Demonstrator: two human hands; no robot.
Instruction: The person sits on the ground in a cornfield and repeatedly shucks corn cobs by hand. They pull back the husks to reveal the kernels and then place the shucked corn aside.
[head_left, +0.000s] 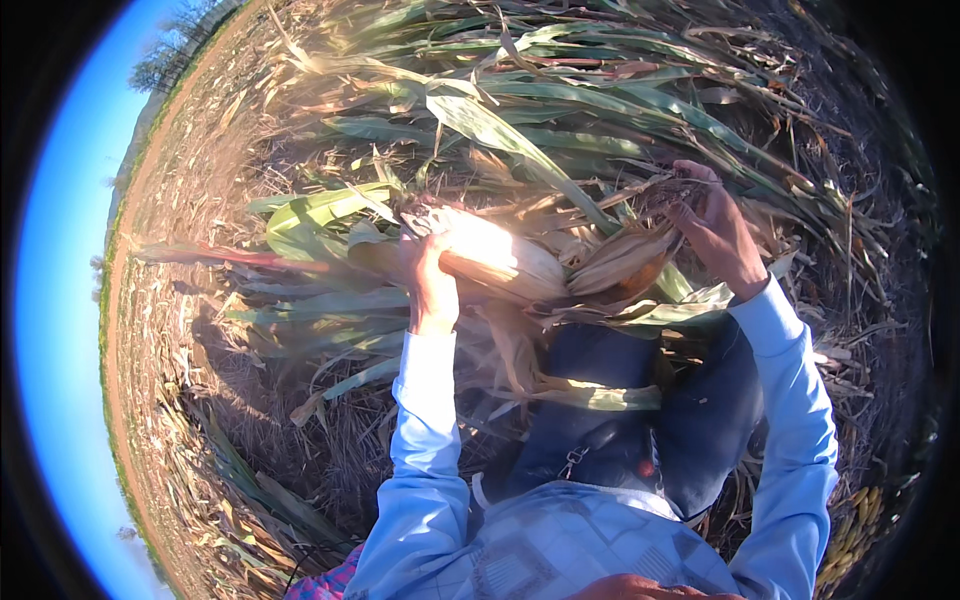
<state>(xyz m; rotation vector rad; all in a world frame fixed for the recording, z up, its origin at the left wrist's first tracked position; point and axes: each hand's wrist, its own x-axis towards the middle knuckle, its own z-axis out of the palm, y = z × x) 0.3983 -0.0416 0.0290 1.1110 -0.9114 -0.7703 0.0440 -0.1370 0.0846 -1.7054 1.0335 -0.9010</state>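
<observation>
My left hand (429, 274) is wrapped around the silk end of a corn ear in pale dry husk (510, 259), which lies slantwise in front of my knees. Bright sunlight washes out part of that husk. My right hand (709, 225) pinches the dark dried silk (664, 196) at the tip of a browner husk bundle (626, 262). The two meet at their lower ends; whether the browner one holds a second ear cannot be seen. A long green-and-tan corn leaf (510, 139) runs down to the join.
Cut corn stalks with green leaves (600, 97) lie heaped across the far side. Bare yellow corn ears (851, 532) are piled at the lower right. My dark trouser legs (600, 420) are folded beneath loose leaves. A stubble field (169, 300) stretches away at left.
</observation>
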